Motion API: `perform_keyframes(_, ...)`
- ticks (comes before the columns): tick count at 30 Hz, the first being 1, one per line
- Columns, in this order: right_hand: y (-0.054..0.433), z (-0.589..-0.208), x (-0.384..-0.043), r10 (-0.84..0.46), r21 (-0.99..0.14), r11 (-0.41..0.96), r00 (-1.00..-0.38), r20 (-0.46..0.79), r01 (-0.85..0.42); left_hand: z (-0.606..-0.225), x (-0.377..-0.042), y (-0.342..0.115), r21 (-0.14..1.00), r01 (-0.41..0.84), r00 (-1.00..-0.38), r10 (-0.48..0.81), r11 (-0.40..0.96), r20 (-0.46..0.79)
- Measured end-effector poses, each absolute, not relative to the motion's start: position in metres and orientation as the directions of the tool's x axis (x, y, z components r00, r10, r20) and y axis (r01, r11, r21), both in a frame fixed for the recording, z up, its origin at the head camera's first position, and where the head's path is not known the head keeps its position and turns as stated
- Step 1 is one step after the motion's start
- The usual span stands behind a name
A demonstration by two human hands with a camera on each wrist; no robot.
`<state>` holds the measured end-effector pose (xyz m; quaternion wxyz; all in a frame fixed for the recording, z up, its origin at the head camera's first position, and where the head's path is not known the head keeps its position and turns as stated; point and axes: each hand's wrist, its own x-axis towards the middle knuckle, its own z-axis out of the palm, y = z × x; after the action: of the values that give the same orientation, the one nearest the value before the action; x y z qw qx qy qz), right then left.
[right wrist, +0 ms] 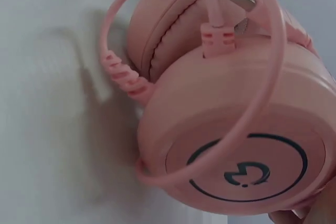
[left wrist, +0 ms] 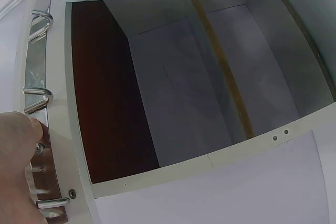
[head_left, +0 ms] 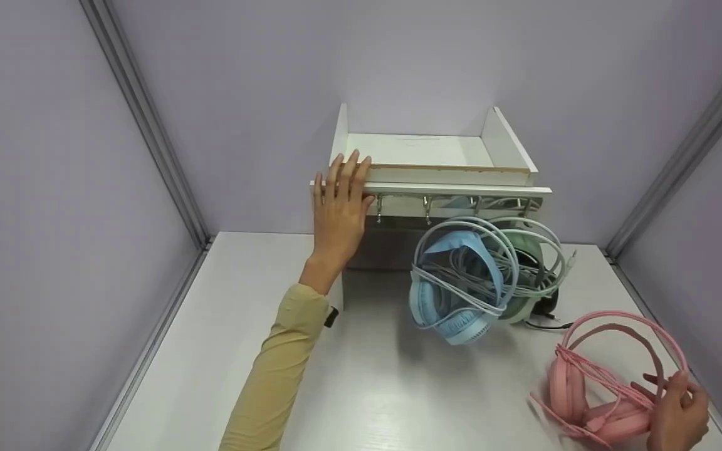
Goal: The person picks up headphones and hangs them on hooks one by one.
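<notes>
The left hand [head_left: 339,216] lies with straight fingers on the white box-shaped wooden shelf [head_left: 449,176] with shiny metal hooks [head_left: 427,210]. The right hand [head_left: 679,410] grips round pink plastic headphones [head_left: 618,421], right of the shelf.

White tabletop [head_left: 373,401]; on it, a white hooked shelf [head_left: 449,176]

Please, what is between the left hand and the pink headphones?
In the head view, the blue headphones hang between the left hand and the pink headphones; the green headphones hang partly behind the blue ones.
</notes>
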<state>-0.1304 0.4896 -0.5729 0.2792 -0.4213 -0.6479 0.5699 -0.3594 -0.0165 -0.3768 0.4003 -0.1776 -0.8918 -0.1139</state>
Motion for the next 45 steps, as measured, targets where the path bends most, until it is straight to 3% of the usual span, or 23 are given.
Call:
perform_keyframes(4, 0.481, -0.577, -0.13, 0.867, -0.999, 0.013, -0.499, -0.008, 0.039, -0.376, -0.359, -0.017, 0.07, 0.41, -0.623, 0.223, 0.909, 0.75)
perform_keyframes(10, 0.466, -0.581, -0.13, 0.882, -0.985, -0.034, -0.469, 0.051, -0.172, -0.375, -0.357, -0.017, 0.081, 0.417, -0.633, 0.225, 0.905, 0.74)
perform_keyframes(25, 0.442, -0.57, -0.129, 0.878, -0.904, -0.074, -0.458, 0.141, -0.42, -0.377, -0.359, -0.017, 0.079, 0.425, -0.623, 0.228, 0.902, 0.749)
perform_keyframes(29, 0.435, -0.566, -0.129, 0.882, -0.912, -0.029, -0.44, 0.169, -0.409, -0.377, -0.359, -0.017, 0.074, 0.428, -0.613, 0.229, 0.901, 0.756)
perform_keyframes(35, 0.422, -0.554, -0.125, 0.883, -0.956, 0.106, -0.416, 0.217, -0.275, -0.376, -0.359, -0.017, 0.067, 0.42, -0.621, 0.232, 0.905, 0.749)
perform_keyframes(45, 0.404, -0.52, -0.118, 0.864, -0.936, 0.018, -0.465, 0.191, -0.351, -0.376, -0.359, -0.017, 0.079, 0.427, -0.625, 0.231, 0.901, 0.745)
